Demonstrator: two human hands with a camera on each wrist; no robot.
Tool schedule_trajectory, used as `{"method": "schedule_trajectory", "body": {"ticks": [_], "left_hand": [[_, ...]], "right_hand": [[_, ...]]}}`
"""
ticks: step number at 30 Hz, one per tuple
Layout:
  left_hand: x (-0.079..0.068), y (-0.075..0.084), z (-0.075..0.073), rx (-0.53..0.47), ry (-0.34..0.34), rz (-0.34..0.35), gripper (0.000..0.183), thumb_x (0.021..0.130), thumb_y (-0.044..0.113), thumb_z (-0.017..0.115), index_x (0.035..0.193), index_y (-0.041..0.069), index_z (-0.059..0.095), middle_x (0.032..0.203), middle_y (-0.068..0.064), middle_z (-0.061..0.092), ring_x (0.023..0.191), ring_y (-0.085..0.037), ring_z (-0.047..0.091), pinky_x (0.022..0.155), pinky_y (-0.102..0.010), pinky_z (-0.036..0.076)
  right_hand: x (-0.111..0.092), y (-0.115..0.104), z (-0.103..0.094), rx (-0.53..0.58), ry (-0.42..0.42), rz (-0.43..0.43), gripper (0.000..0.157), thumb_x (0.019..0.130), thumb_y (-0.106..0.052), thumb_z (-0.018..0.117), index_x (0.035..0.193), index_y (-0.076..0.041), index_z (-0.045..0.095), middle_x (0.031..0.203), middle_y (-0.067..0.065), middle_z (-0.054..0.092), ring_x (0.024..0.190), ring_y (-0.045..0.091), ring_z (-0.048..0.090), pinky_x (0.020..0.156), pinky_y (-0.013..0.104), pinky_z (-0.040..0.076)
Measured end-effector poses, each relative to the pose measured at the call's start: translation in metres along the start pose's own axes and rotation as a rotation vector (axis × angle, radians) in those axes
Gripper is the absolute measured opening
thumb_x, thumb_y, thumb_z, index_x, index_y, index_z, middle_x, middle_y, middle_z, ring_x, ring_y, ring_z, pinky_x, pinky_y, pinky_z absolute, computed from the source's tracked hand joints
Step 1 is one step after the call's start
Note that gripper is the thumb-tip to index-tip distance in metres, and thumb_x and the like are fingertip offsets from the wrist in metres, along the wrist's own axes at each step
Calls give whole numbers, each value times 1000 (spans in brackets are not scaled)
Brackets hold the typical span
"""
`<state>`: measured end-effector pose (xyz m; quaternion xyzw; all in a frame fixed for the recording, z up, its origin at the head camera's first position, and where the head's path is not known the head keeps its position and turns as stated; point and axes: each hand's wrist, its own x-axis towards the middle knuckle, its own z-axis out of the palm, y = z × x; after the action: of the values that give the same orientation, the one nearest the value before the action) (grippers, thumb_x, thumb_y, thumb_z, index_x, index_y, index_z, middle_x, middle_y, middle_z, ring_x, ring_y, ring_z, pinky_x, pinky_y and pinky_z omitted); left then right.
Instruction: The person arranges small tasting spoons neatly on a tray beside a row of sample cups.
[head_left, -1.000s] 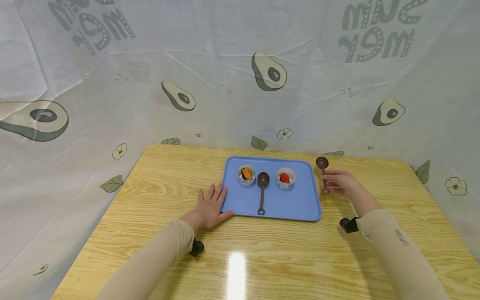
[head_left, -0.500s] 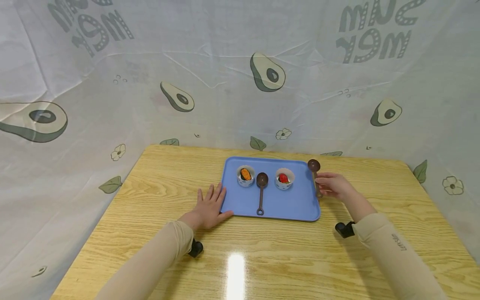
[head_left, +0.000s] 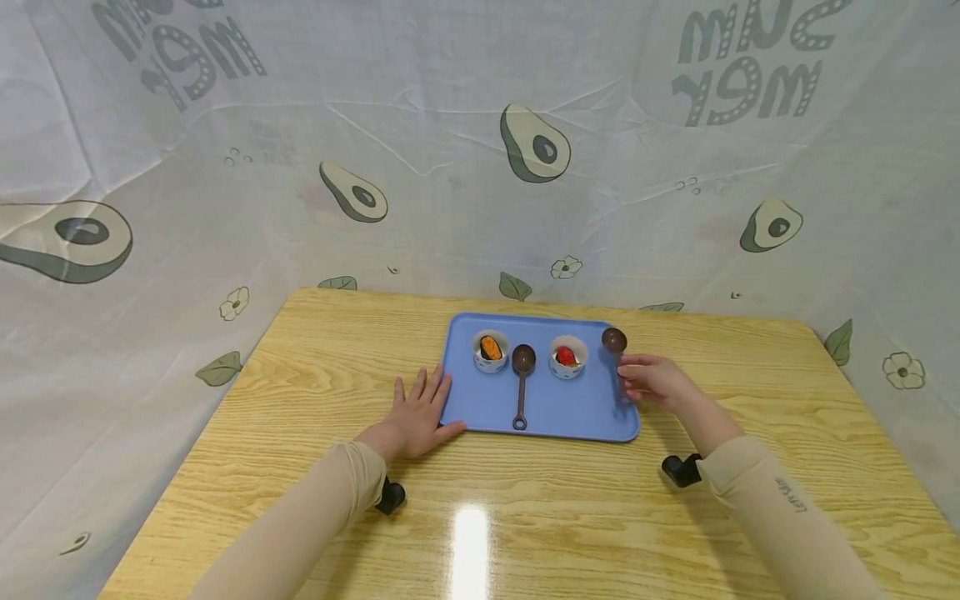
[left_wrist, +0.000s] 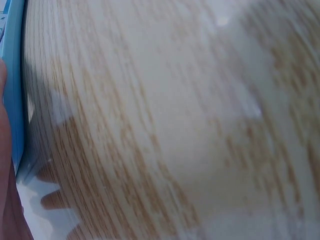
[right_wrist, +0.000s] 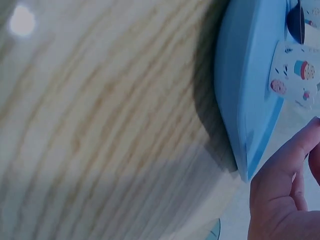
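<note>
A blue tray [head_left: 570, 412] lies on the wooden table. My left hand [head_left: 415, 419] rests flat with fingers spread, its fingertips and thumb at the tray's left corner. Over the tray's right side my right hand [head_left: 652, 380] pinches the handle of a dark brown scoop [head_left: 614, 339], bowl pointing away from me. A second brown scoop [head_left: 522, 375] lies on the tray between two patterned paper cups. The left cup [head_left: 489, 363] holds an orange-topped sushi piece [head_left: 491, 347]; a red-topped piece [head_left: 566, 357] sits in the right cup [head_left: 567, 369]. In the right wrist view, the held scoop is hidden.
The wooden table [head_left: 570, 508] extends around the tray, with a bright light reflection near the front. A white cloth printed with avocados [head_left: 535, 143] hangs behind and along both sides. Black wrist cameras [head_left: 681, 471] stick out below the sleeves.
My right hand has carried the brown scoop leftward, from beside the tray to over its right side. The left hand, the cups and the other scoop keep their places.
</note>
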<state>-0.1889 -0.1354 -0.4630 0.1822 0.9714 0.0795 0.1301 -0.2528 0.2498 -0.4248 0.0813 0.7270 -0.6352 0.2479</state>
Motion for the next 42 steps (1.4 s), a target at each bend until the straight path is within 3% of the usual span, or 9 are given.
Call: {"method": "schedule_trajectory", "body": {"ticks": [10, 19, 27, 36, 42], "left_hand": [[0, 0, 0, 4, -3, -5, 82, 95, 57, 36, 151, 5, 8, 158, -15, -1, 144, -39, -1, 107, -68, 0], [-1, 0, 0, -1, 25, 5, 82, 95, 58, 35, 151, 4, 10, 158, -16, 0, 144, -39, 0, 107, -69, 1], [-1, 0, 1, -2, 25, 2, 82, 95, 58, 35, 151, 5, 11, 158, -15, 0, 144, -39, 0, 107, -68, 1], [-1, 2, -3, 6, 9, -2, 80, 95, 55, 37, 151, 3, 12, 158, -17, 2, 144, -40, 1, 107, -68, 2], [-2, 3, -4, 1, 1, -1, 79, 96, 53, 39, 151, 2, 12, 158, -18, 2, 144, -40, 1, 107, -68, 2]], "right_hand": [[-1, 6, 11, 23, -26, -15, 25, 93, -3, 52, 117, 3, 48, 66, -7, 57, 58, 2, 56, 58, 17, 51], [1, 10, 20, -41, -17, -17, 43, 93, -2, 51, 131, 14, 37, 67, -6, 57, 60, 2, 57, 59, 18, 52], [1, 10, 25, -119, 16, 7, 46, 94, -4, 51, 134, 12, 37, 68, -6, 56, 61, 1, 56, 59, 18, 52], [1, 13, 29, -127, 4, 3, 45, 94, -4, 52, 133, 13, 36, 69, -6, 56, 62, 2, 56, 60, 19, 53], [4, 16, 31, -211, 37, 3, 42, 93, -4, 53, 130, 12, 41, 68, -4, 56, 61, 3, 57, 59, 21, 53]]}}
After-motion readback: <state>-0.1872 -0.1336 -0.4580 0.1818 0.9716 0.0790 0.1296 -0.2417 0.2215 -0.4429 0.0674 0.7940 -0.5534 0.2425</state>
